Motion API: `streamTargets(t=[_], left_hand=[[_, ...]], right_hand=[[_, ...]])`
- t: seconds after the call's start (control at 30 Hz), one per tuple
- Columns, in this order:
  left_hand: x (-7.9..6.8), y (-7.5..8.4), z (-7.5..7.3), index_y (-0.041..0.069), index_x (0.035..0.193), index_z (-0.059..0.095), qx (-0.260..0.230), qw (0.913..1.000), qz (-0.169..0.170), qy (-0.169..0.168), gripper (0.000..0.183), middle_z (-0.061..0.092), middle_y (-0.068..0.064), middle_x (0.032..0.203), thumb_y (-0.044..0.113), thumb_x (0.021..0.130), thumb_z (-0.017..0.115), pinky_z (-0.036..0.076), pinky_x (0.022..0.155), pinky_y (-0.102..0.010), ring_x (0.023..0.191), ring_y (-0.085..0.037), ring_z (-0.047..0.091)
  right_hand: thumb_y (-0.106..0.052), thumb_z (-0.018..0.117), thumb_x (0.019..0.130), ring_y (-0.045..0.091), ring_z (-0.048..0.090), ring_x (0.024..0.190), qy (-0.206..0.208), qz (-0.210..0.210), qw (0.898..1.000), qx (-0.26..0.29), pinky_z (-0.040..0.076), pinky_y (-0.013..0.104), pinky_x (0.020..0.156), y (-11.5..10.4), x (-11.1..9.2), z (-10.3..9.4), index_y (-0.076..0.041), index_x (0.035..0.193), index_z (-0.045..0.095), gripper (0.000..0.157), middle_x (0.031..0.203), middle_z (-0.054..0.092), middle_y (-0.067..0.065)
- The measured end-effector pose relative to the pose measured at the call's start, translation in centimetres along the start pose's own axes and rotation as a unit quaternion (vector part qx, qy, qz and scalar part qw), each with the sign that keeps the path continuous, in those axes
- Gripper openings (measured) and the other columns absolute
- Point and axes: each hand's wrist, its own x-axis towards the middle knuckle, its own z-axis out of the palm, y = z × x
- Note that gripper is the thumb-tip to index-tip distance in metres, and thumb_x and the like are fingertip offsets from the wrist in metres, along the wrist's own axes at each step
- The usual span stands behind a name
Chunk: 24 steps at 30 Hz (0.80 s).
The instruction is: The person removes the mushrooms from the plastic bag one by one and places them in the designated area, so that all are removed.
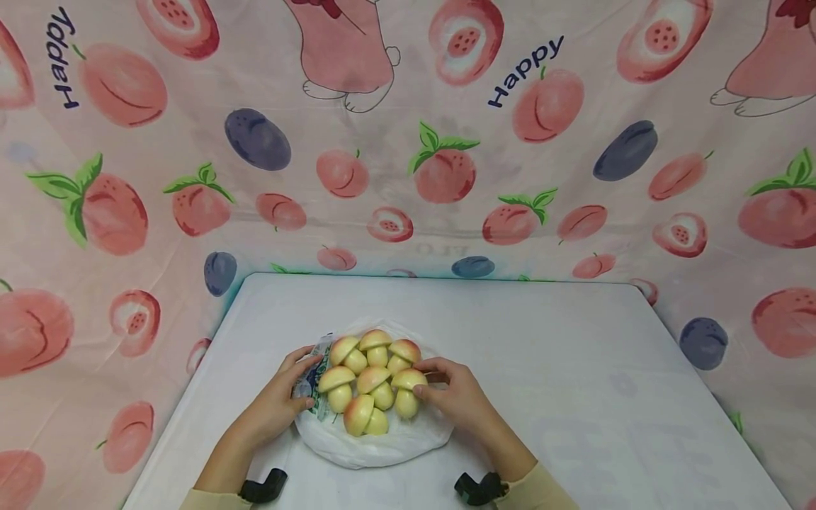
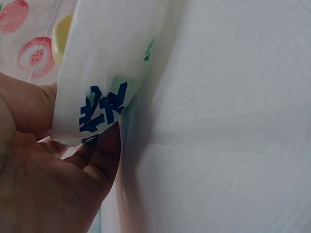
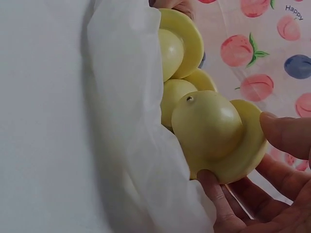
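Note:
Several yellow mushroom-shaped pieces (image 1: 376, 379), their caps tinged red, sit grouped on a white plastic bag (image 1: 370, 453) rolled down around them. My right hand (image 1: 465, 397) grips the cap of the rightmost mushroom (image 3: 209, 124); in the right wrist view the thumb lies on one side of the cap, fingers on the other and beneath. At the bag's left side, my left hand (image 1: 270, 407) pinches the bag's edge where blue and green print (image 2: 104, 107) shows. Part of the left fingers is hidden behind the plastic in the left wrist view.
The bag rests on a white table (image 1: 542, 368), near its front middle. Behind the table's back edge hangs a pink fruit-patterned cloth (image 1: 395, 142), which also runs down both sides. A black wrist-worn device (image 1: 264, 486) is by the left wrist, another (image 1: 479, 489) by the right.

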Motion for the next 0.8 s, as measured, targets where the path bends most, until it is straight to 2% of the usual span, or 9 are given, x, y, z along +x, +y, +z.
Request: streamTargets(t=[0.4, 0.8], left_hand=[[0.0, 0.1, 0.0, 0.007, 0.165, 0.040, 0.004, 1.0000, -0.002, -0.003, 0.078, 0.012, -0.012, 0.181, -0.012, 0.095, 0.067, 0.018, 0.131, -0.068, 0.168, -0.048, 0.005], [0.0, 0.1, -0.1, 0.008, 0.165, 0.041, 0.000, 1.0000, -0.003, -0.003, 0.078, 0.013, -0.011, 0.181, -0.012, 0.094, 0.068, 0.018, 0.131, -0.067, 0.168, -0.047, 0.005]], right_hand=[[-0.015, 0.083, 0.094, 0.030, 0.072, 0.120, 0.000, -0.002, 1.000, 0.006, 0.062, 0.030, 0.088, -0.4, 0.2, -0.8, -0.011, 0.127, 0.076, 0.034, 0.131, 0.075, 0.011], [-0.015, 0.084, 0.092, 0.025, 0.073, 0.114, 0.000, -0.007, 1.000, -0.008, 0.059, 0.027, 0.086, -0.6, 0.6, -1.7, -0.011, 0.124, 0.077, 0.034, 0.123, 0.078, 0.008]])
